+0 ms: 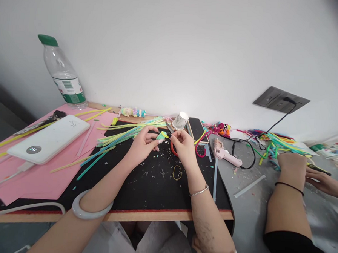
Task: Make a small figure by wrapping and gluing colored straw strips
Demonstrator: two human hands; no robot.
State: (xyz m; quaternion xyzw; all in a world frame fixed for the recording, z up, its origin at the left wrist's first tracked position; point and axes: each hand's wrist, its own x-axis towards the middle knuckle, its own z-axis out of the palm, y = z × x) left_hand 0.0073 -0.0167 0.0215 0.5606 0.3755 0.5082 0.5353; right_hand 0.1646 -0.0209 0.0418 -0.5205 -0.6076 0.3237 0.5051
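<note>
Above the black mat, my left hand pinches a small green-and-yellow pipe-cleaner piece. The thumb and fingertips of my right hand close on its yellow end. Part of an orange-red loop shows beside my right palm; a thin metal blade tip sticks out above those fingers, and whether the two belong together is hidden. Left of my hands lie loose yellow, green and blue pipe cleaners. Just behind my right hand stands a white paper cup.
At left a power bank rests on pink paper, near a plastic bottle. A phone and a pink glue gun with its cord are at right. A co-worker's arm reaches in over the grey table.
</note>
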